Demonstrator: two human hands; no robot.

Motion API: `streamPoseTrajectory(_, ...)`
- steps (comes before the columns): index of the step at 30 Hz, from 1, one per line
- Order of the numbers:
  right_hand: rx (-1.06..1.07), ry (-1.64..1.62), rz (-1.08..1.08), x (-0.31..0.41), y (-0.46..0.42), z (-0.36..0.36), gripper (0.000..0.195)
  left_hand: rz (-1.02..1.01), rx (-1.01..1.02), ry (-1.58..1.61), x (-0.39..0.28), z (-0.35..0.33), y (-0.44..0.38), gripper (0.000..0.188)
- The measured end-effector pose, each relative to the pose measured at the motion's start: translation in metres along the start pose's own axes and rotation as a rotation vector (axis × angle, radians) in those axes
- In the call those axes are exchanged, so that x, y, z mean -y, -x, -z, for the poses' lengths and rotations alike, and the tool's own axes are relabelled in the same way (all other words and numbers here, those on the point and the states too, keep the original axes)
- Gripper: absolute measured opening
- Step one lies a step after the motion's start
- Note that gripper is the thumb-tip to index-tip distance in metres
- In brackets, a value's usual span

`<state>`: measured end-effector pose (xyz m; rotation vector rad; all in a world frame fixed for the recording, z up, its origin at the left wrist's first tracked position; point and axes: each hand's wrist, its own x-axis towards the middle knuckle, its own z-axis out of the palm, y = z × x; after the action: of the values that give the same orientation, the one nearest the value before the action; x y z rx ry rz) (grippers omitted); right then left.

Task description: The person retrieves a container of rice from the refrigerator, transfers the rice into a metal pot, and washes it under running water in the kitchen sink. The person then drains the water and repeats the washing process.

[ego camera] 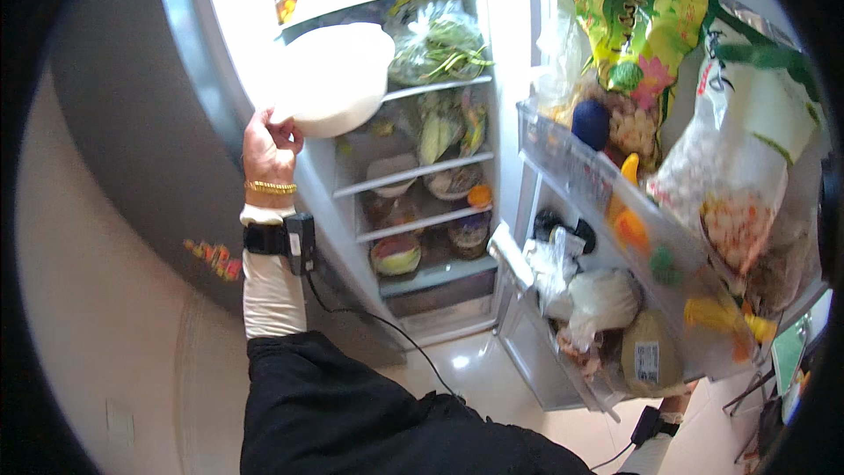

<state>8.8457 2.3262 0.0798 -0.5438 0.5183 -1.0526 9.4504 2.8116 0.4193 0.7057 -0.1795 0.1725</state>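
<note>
My left hand grips the near edge of a white, rounded dish or bowl, raised in front of the upper shelves of an open refrigerator. Glare washes out part of the dish, and I cannot see what it holds. Beside the dish, a clear bag of green beans sits on a shelf. At the lower right, my right hand is by the bottom of the open refrigerator door. The door and its bins hide most of that hand, including its fingers.
A clear door bin holds food bags, among them a yellow-green printed bag and a white bag. The lower bin holds knotted plastic bags. Lower shelves carry bowls. A cable trails from my left wrist.
</note>
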Motion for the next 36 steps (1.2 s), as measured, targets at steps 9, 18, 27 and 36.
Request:
streamPoseTrajectory(9, 0.306, 0.053, -0.146, -0.009, -0.034, -0.020, 0.043, 0.244, -0.051, -0.111, -0.073, 0.093, 0.283, 0.044)
streamPoseTrajectory(18, 0.121, -0.741, -0.750, 0.000, -0.026, 0.031, 0.032, 0.484, -0.307, -0.396, -0.075, 0.139, 0.522, 0.024)
streamPoseTrajectory(27, -0.061, -0.203, -0.900, 0.003, 0.066, -0.038, 0.042, 0.260, -0.513, -0.568, -0.100, 0.129, 0.660, 0.024)
streamPoseTrajectory(36, 0.301, 0.571, -1.012, 0.018, 0.058, 0.013, 0.030, 0.252, -0.641, -0.599, -0.103, 0.153, 0.707, 0.024)
